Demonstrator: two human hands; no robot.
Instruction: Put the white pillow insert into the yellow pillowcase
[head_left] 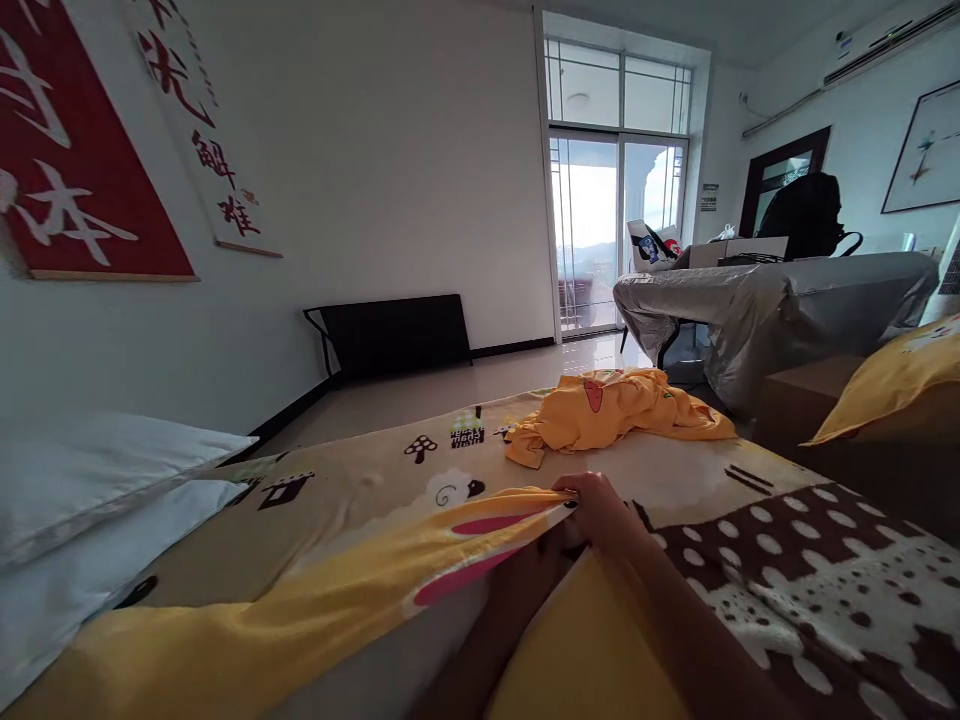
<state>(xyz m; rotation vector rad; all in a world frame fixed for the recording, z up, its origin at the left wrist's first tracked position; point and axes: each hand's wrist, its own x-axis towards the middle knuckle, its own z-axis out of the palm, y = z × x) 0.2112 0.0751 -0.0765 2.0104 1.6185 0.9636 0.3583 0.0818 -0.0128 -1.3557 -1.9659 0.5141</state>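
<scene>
Two hands meet in the head view: the right hand, fingers closed, grips the gathered yellow cloth, which stretches left and near over the patterned sheet; the left hand is shadowed just below, its grip unclear. Crumpled orange fabric lies farther off.

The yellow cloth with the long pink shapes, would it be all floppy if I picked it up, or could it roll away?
Probably floppy: the yellow cloth gathers into narrow folds where the right hand pinches it. It squeezes into a small bunch there, so it's likely thin and light for its size. Rolling seems unlikely, since it spreads out loosely.
</scene>
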